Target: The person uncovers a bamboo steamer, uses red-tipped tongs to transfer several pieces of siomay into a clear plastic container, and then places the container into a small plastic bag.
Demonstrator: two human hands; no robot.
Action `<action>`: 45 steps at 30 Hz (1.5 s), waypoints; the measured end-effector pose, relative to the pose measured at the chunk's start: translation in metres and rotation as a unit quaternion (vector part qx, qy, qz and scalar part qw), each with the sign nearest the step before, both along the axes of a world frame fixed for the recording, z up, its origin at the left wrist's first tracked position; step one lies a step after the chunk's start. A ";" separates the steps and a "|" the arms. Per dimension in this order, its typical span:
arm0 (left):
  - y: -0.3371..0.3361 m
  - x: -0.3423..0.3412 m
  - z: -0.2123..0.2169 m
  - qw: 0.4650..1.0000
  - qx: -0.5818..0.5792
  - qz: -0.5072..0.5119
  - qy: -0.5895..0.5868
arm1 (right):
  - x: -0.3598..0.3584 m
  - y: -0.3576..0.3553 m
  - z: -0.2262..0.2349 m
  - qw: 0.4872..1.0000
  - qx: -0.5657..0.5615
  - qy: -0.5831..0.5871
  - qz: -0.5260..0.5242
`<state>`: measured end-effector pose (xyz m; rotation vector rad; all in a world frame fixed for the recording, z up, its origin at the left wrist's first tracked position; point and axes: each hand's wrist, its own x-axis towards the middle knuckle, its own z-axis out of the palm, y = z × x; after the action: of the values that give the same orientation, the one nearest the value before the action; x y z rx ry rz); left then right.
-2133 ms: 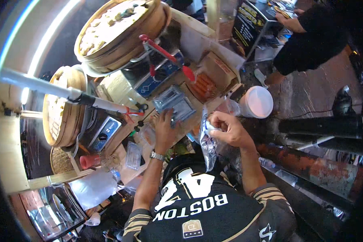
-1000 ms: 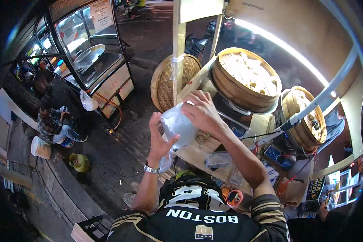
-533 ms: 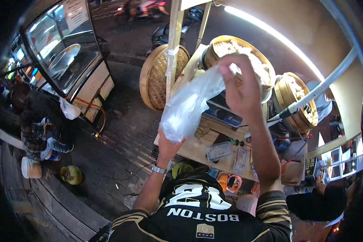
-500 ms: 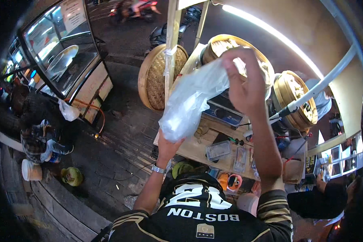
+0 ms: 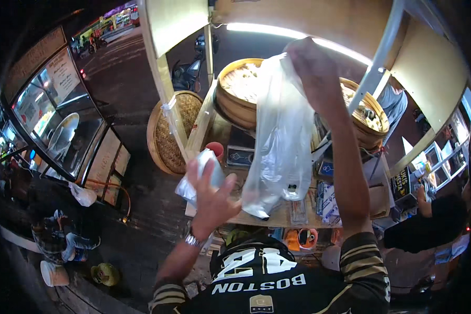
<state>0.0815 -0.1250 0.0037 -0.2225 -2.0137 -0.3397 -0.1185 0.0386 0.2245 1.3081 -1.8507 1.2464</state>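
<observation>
A long clear plastic bag (image 5: 280, 141) hangs from my raised right hand (image 5: 314, 68), which is closed on its top end. The bag's lower end reaches down over the wooden counter. Nearer and to the left, my left hand (image 5: 214, 201) has its fingers spread apart. Just beyond those fingers is a whitish, shiny packet (image 5: 188, 190); whether the hand touches it I cannot tell. Behind the hanging bag stands a round bamboo steamer (image 5: 235, 107) full of pale dumplings, partly hidden. A second bamboo steamer (image 5: 374, 133) with food sits right of my right forearm.
A red cup (image 5: 215, 150) stands on the counter's left part. A woven steamer lid (image 5: 167, 138) leans beside the stall's wooden post. A bright tube light (image 5: 288, 31) runs across the top. Another food cart (image 5: 63, 125) is at the left, and a co-worker's arm (image 5: 423, 201) shows at the right.
My left hand has let go of the bag's lower end, and its fingers have spread. The bag has swung from slanted to hanging straight down from my right hand. The view has turned.
</observation>
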 end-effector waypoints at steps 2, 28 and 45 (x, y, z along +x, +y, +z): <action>0.031 -0.036 0.018 0.997 0.014 -0.072 -0.001 | -0.023 0.016 -0.013 0.983 0.055 0.157 -0.075; 0.202 -0.056 -0.102 0.888 0.293 -0.213 -0.285 | 0.161 0.231 -0.332 0.781 -0.135 -0.472 -0.385; 0.170 -0.048 -0.175 0.213 0.747 -0.509 -0.371 | 0.180 0.275 -0.334 0.513 -0.391 -0.756 0.113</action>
<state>0.0336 0.0454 -0.1708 -0.0292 -0.7901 -3.4644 0.0610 0.3137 -0.1098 -0.4874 -1.2125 3.3878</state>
